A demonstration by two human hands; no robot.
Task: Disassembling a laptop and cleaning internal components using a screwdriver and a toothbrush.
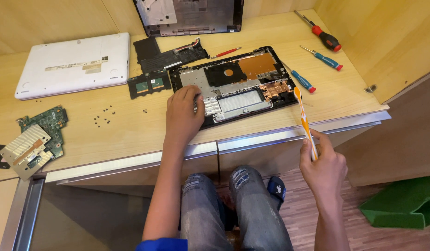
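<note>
Orange and white, the toothbrush (304, 122) stands nearly upright in my right hand (323, 163), fingers pinched round its lower handle, bristle end up and leaning left toward the chassis (233, 83). That opened laptop base lies on the tabletop (122, 135), up and left of the brush, long axis running left to right. My left hand (183, 111) is the nearer one: it rests flat on the chassis's left edge, fingers pressed together, I think.

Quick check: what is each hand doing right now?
Left hand: open, resting flat on the laptop base.
Right hand: closed, holding a toothbrush.
</note>
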